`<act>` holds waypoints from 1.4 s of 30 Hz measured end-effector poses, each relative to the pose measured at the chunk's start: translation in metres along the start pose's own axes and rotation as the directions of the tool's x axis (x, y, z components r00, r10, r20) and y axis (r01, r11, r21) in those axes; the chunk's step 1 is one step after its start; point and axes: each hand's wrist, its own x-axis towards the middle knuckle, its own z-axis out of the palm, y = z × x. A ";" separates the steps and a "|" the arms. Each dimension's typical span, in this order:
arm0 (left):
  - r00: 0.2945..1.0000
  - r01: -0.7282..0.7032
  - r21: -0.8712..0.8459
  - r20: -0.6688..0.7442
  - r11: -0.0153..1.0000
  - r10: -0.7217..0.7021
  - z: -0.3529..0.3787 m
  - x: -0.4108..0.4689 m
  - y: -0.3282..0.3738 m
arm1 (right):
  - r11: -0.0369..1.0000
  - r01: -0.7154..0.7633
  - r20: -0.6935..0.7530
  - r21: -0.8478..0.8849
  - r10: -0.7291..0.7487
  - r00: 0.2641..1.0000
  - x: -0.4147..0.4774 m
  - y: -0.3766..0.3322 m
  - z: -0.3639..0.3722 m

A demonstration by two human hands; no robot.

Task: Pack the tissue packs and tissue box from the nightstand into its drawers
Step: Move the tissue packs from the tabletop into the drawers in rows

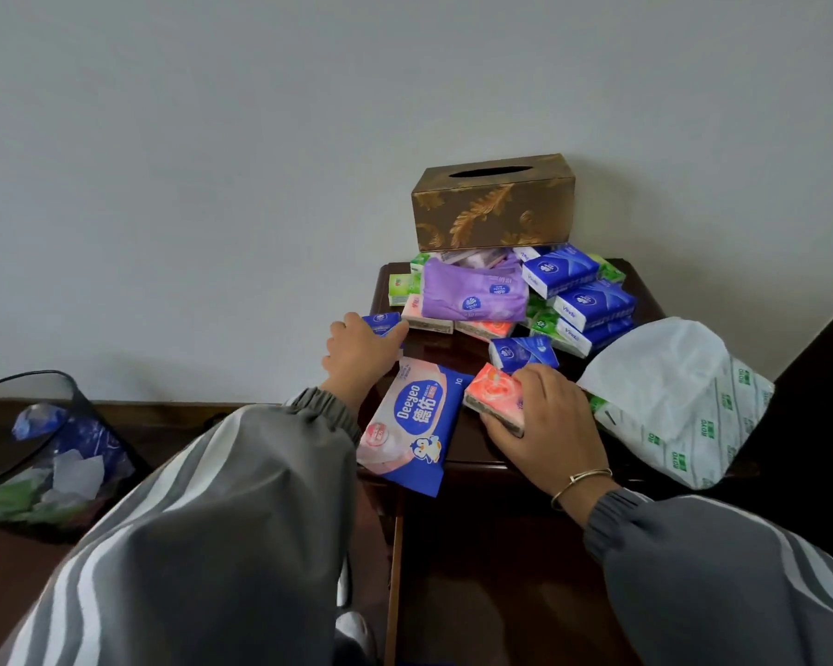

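Coral pack (496, 391) under right hand (544, 425) near front edge; left hand (361, 355) seemingly grips blue pack (382, 323).

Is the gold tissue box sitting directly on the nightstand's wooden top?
No, the gold tissue box rests on top of the heap of tissue packs at the back of the nightstand.

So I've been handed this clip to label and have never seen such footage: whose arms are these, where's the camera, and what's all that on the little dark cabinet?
No machine here: a person wears a camera on their head, looking down at their own arms in grey sleeves. The left hand has its grip on a small blue pack. The right hand holds an orange-pink pack. The dark nightstand is heaped with tissue packs, including a purple one, a Deeyeo wipes pack, a big white pack, with a gold tissue box on top. A waste bin stands to the left.
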 end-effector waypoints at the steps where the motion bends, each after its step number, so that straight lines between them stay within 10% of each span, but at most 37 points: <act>1: 0.999 0.035 -0.005 0.021 0.999 -0.035 0.004 0.007 0.002 | 1.000 -0.002 -0.009 0.003 0.002 1.000 0.000 0.000 0.000; 9: 0.989 0.144 -0.270 0.025 0.952 -0.143 0.017 0.030 -0.007 | 0.999 -0.033 -0.052 0.027 0.034 0.998 -0.001 -0.002 -0.003; 13: 0.985 -0.056 -0.440 -0.170 0.896 -0.023 -0.005 0.010 -0.007 | 0.997 -0.035 -0.041 0.064 0.038 0.998 -0.001 -0.002 -0.006; 21: 0.950 0.166 -0.700 0.302 0.695 0.076 -0.006 -0.073 0.013 | 0.730 -0.180 -0.133 0.659 0.348 0.928 0.006 -0.027 -0.039; 28: 0.718 0.452 -0.813 0.575 0.366 0.392 0.000 -0.107 0.031 | 0.874 -0.265 0.202 0.407 0.197 0.959 0.025 -0.059 -0.069; 31: 0.781 0.337 -0.824 0.515 0.456 0.353 0.010 -0.104 0.028 | 0.759 -0.358 0.452 0.544 0.094 0.887 0.027 -0.053 -0.074; 34: 0.897 0.226 -0.841 0.377 0.491 0.232 0.017 -0.093 0.017 | 0.688 -0.382 0.396 0.617 0.148 0.906 0.034 -0.033 -0.080; 38: 0.941 0.140 -0.895 0.254 0.424 0.225 0.015 -0.076 -0.002 | 0.817 -0.433 0.146 0.381 0.409 0.901 0.070 0.028 -0.083; 42: 0.922 0.194 -0.888 0.310 0.418 0.230 0.019 -0.070 -0.007 | 0.891 -0.445 0.291 0.093 0.403 0.868 0.099 0.071 -0.075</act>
